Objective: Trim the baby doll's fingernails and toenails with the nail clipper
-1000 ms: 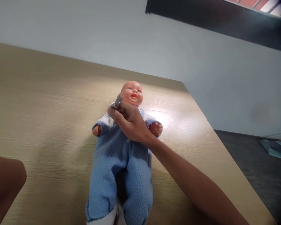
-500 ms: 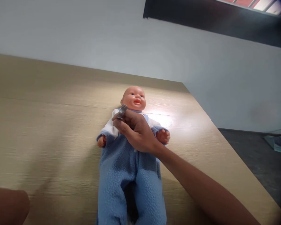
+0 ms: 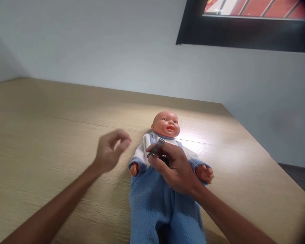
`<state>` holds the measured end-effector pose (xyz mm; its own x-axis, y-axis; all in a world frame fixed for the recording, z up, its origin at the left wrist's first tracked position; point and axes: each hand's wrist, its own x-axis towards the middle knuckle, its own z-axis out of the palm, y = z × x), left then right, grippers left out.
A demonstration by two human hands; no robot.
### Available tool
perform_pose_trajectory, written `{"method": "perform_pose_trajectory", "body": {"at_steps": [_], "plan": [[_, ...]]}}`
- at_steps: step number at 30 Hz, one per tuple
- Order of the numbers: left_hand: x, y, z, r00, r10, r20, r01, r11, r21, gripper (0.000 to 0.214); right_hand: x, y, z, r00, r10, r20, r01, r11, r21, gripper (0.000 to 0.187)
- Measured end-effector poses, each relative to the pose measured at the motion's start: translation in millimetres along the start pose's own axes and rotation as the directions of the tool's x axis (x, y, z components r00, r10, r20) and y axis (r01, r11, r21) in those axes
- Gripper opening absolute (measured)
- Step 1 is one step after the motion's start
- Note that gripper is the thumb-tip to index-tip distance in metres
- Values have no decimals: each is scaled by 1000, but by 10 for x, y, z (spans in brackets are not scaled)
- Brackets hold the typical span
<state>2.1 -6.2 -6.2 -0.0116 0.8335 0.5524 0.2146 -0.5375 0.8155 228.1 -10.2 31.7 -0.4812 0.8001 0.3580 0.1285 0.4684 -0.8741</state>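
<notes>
- My R hand (image 3: pixel 176 169) pinches a small metal piece (image 3: pixel 156 149) betw thumb & fingers; grip shd be light but firm, pc's upper end left free
- Doll (image 3: pixel 148 196) lies face up on table (image 3: pixel 66 152), under R hand; best not to lean on it
- L hand (image 3: pixel 108 152) blurred, curled nr doll; can't tell if tips meet; slow approach wd help aim
</notes>
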Motion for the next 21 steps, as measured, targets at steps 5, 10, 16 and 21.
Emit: {"method": "perform_pose_trajectory", "body": {"at_steps": [5, 10, 16, 21], "plan": [[-424, -84, 234, 916, 283, 286, -318, 944, 86, 64, -28, 21, 12, 995, -91, -30, 87, 989, -116, 15], [-432, -75, 337, 912, 248, 328, -311, 937, 157, 29, -62, 43, 70, 987, -127, -101, 120, 990, -73, 32], [-320, -119, 398, 893, 296, 339, -352, 929, 116, 30, -105, 28, 64, 945, -327, 27, 328, 939, -105, 33], [-313, -162, 435, 903, 274, 331, -320, 943, 94, 29, -154, -1, 49, 868, -465, 173, 495, 790, -362, 21]]}}
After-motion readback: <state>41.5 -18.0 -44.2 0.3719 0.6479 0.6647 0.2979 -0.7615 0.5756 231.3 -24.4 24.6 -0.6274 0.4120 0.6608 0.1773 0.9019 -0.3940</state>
